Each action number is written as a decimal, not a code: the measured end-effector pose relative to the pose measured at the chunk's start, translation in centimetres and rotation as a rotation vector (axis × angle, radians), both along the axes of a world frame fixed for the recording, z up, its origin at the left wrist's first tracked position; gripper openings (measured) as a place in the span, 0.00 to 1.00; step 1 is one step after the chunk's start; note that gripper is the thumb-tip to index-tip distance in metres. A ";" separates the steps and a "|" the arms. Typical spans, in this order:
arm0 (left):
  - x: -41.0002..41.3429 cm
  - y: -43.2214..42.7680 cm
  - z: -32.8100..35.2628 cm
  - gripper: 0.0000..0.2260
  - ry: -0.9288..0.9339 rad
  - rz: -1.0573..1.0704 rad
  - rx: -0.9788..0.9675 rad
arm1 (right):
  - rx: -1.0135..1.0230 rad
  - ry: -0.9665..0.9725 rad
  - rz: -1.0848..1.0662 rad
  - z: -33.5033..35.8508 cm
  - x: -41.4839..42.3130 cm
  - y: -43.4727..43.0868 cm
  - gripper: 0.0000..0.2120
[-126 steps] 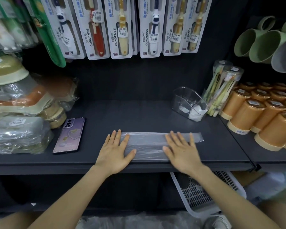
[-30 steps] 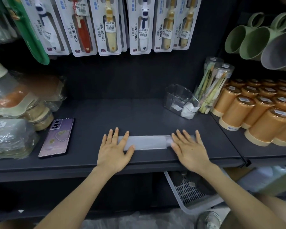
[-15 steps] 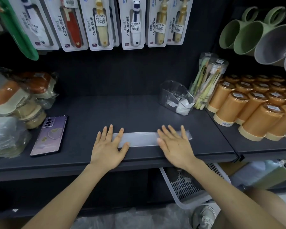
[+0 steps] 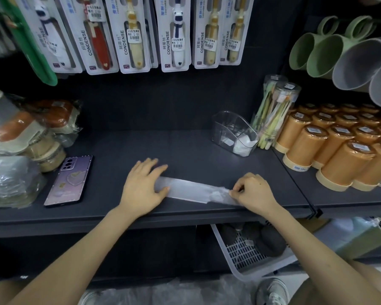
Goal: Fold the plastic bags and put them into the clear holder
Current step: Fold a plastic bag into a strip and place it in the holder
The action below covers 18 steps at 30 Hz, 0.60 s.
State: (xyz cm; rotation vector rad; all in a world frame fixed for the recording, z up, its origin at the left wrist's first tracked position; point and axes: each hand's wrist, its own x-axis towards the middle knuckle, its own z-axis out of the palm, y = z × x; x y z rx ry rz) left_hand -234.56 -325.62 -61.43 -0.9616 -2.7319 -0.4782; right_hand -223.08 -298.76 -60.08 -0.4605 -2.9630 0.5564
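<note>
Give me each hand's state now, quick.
Left hand: open, pressing flat on the folded plastic bag.
Right hand: pinching the bag's right end.

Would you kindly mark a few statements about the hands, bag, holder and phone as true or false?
1. The left hand presses flat on the folded bag strip. True.
2. The right hand lies flat and open. False: its fingers pinch the strip's right end.
3. The clear holder is empty. False: white folded pieces sit in it.
4. The phone lies left of the left hand. True.
</note>
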 end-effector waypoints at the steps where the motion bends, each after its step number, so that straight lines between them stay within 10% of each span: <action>1: 0.9 0.7 0.0 0.26 0.032 -0.040 0.113 | 0.007 0.017 0.027 0.0 0.3 -0.3 0.09; 8: 5.5 4.0 -1.7 0.28 -0.196 -0.277 0.129 | -0.128 -0.109 0.082 1.6 2.9 -2.5 0.06; 15: 5.6 4.2 -1.2 0.35 -0.199 -0.246 0.139 | -1.149 -0.054 -0.137 6.3 1.1 -4.3 0.06; 18: 5.5 4.6 -1.3 0.21 -0.225 -0.149 0.274 | -1.393 -0.038 -0.158 8.1 -1.2 -5.2 0.05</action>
